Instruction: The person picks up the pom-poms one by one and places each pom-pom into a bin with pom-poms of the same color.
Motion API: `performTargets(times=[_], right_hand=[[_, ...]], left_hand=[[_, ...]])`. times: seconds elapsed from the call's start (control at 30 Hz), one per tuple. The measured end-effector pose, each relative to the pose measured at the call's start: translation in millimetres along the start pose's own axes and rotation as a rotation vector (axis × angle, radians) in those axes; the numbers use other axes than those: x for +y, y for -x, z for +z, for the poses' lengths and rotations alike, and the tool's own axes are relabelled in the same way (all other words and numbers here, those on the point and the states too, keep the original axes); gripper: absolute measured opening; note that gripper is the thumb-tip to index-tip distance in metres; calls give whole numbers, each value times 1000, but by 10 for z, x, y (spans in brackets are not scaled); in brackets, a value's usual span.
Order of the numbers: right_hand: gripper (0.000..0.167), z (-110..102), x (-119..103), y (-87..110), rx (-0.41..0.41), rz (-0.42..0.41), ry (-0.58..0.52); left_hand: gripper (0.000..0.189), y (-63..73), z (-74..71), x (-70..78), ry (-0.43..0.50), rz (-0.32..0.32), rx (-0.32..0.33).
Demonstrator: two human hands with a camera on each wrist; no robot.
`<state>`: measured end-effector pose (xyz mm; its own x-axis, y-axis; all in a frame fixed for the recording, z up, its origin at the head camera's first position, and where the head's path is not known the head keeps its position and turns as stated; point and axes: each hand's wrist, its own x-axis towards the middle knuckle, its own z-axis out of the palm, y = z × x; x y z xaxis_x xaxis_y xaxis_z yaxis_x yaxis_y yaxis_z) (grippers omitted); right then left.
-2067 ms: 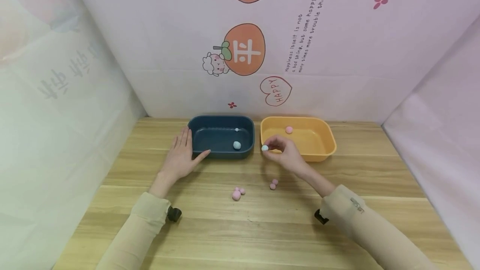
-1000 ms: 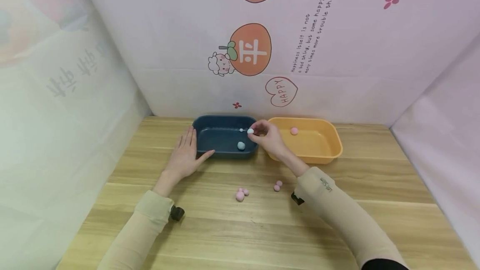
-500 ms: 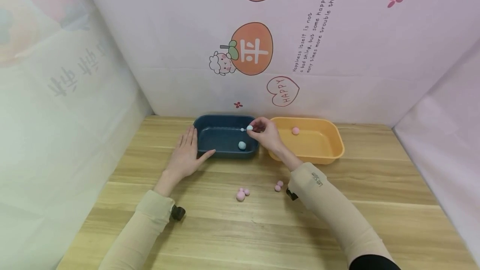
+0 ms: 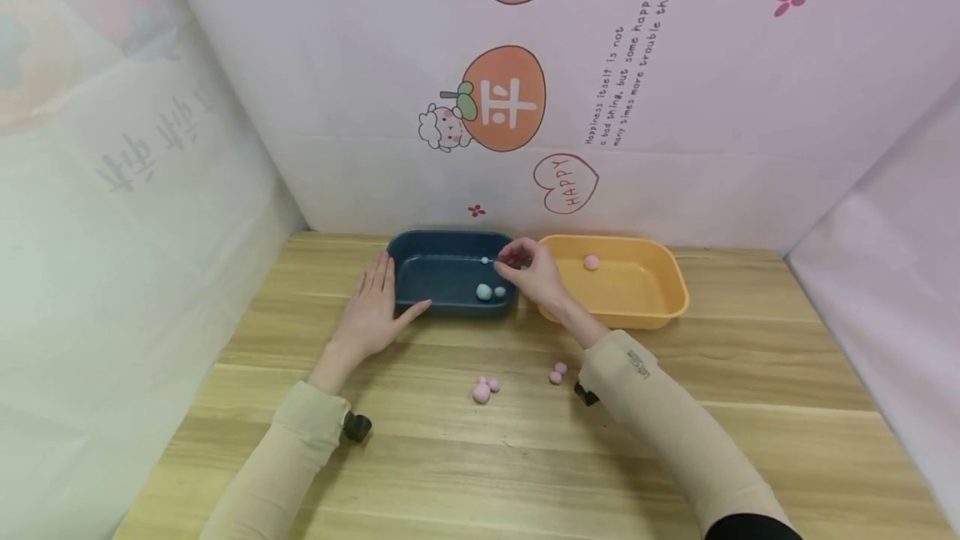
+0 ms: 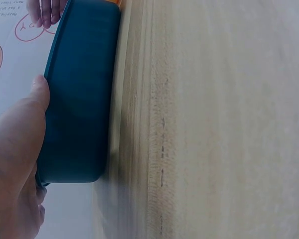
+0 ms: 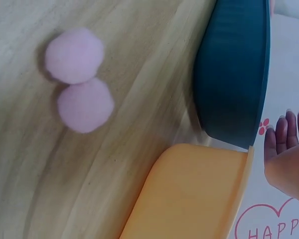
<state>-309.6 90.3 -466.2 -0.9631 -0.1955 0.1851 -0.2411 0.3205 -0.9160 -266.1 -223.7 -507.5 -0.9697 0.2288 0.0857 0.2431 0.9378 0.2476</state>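
the right hand (image 4: pixel 536 273) has just let go of a pale blue ball. half a second ago it was pinched between thumb and fingertips; now this medium ball (image 4: pixel 500 292) lies inside the dark blue box (image 4: pixel 435 280), at its near right end, just beside a larger pale blue ball (image 4: pixel 484 292). a tiny pale blue ball (image 4: pixel 485 260) lies farther back in the same box. that makes three in there, and no pale blue ball shows on the desk (image 4: pixel 465 473).

the right hand hangs over the right end of the dark blue box, near the yellow box (image 4: pixel 622 283); its thumb and fingers are apart, with nothing seen between them. the left hand (image 4: pixel 367 311) has not moved: it rests spread against the left side of the dark blue box, thumb at the near rim, gripping nothing, and seems to steady the box.

the yellow box, just to the right, holds one pink ball (image 4: pixel 592 262) toward the back. the other pink balls remain on the desk in front of the boxes: a cluster of three (image 4: pixel 482 393), one larger than the rest, and, to its right, a touching pair (image 4: pixel 556 377). as it stands, only pink balls lie outside the boxes.
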Motion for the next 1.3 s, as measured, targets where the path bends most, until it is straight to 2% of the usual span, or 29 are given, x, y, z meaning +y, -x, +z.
performTargets(times=[0.37,0.5,0.63,0.73,1.0,1.13,1.3], right_hand=[[20,-268,94,253,17,-63,78],[23,-390,129,379,1,-107,172],[26,-512,190,530,-7,-197,309],[32,-595,248,627,-8,-234,402],[58,-861,430,783,5,-246,605],[68,-1024,502,802,22,-273,671],[78,-1235,566,828,16,-237,732]], left_hand=[[113,0,-30,32,3,3,4],[113,-8,-20,43,-1,3,-6],[113,-11,-11,53,4,4,-8],[113,2,-14,52,10,-3,-7],[112,20,-25,46,57,-7,-14],[113,13,-25,44,61,-5,-12],[112,11,-28,43,55,-6,-15]])
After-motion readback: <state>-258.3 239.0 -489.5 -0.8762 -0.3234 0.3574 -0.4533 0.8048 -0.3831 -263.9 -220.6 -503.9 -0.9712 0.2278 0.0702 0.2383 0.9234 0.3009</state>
